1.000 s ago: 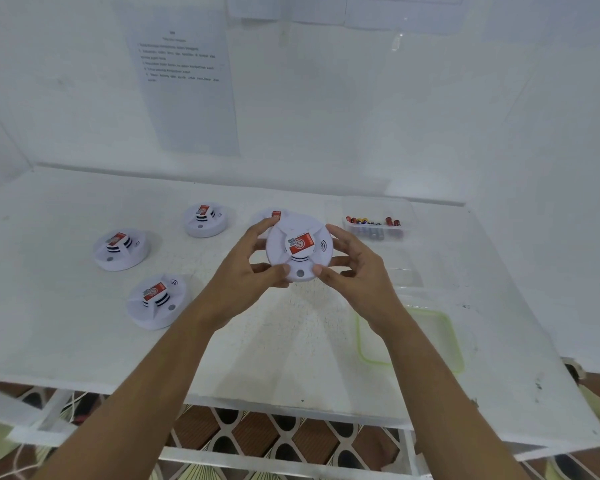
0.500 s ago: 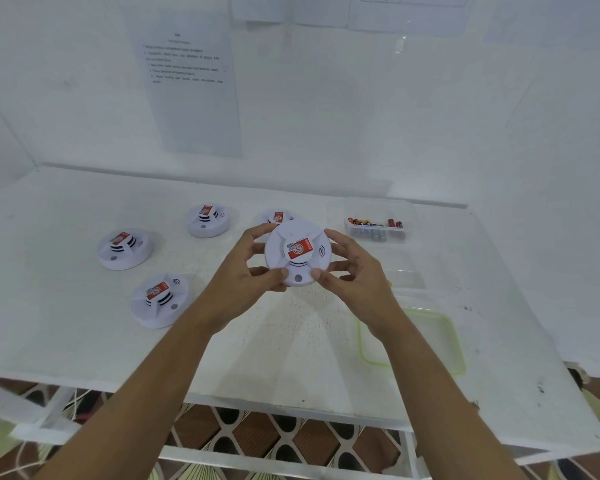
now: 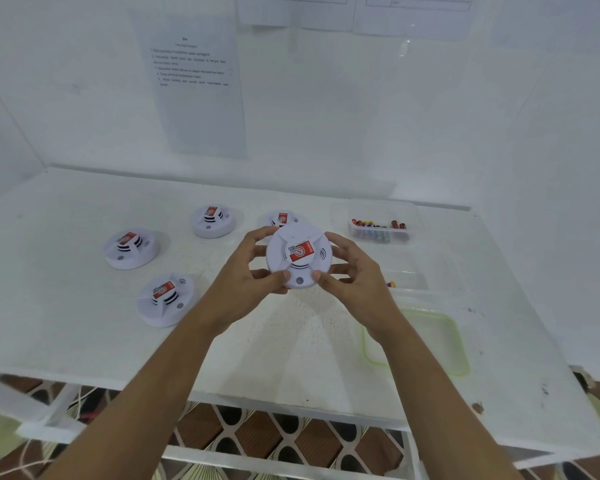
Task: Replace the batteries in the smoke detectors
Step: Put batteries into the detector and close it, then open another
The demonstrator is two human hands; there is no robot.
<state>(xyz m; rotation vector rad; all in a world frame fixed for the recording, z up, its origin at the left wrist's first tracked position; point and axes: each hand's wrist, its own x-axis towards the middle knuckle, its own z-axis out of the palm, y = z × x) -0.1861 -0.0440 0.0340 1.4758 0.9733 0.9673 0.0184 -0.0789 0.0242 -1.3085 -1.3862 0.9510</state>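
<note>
Both hands, the left hand (image 3: 246, 271) and right hand (image 3: 355, 275), still grip the rim of the smoke detector (image 3: 298, 259) above the table (image 3: 84, 341), its label slightly rotated since a second ago, suggesting a twist to open it.

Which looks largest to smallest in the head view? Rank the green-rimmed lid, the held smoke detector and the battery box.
1. green-rimmed lid, though it lies nearest the camera.
2. held smoke detector and battery box: too alike to rank; the detector is raised closer.
</note>
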